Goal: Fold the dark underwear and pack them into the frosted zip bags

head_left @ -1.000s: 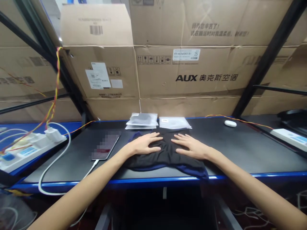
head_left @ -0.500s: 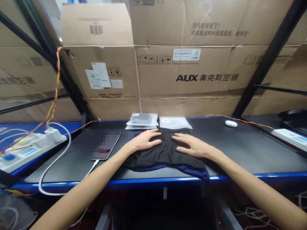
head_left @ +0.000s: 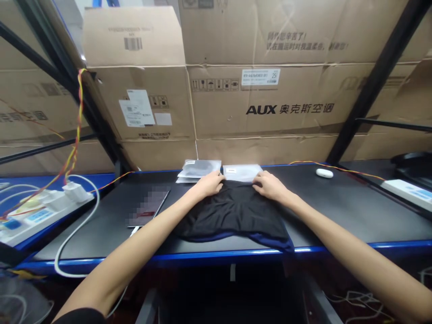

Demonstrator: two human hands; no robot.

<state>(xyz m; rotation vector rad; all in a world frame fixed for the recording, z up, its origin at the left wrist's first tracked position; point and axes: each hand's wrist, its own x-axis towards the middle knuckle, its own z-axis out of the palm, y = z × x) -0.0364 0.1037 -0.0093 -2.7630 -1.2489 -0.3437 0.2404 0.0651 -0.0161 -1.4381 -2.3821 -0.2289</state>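
Note:
A black garment with dark blue trim (head_left: 234, 215) lies spread on the black table (head_left: 337, 211), its near edge at the table's blue front lip. My left hand (head_left: 211, 183) grips the garment's far left corner with curled fingers. My right hand (head_left: 268, 186) grips its far right corner the same way. Both hands sit at the garment's far edge, just in front of two clear plastic bags (head_left: 243, 173).
A phone (head_left: 148, 208) on a white cable lies left of the garment. A white power strip (head_left: 43, 204) with a plug sits at far left. A small white case (head_left: 324, 173) lies at back right. Cardboard boxes (head_left: 256, 103) wall the back, and black frame bars slant on both sides.
Both hands slid away from me over the garment, from lying flat on its middle to its far edge, where their fingers have closed on the corners.

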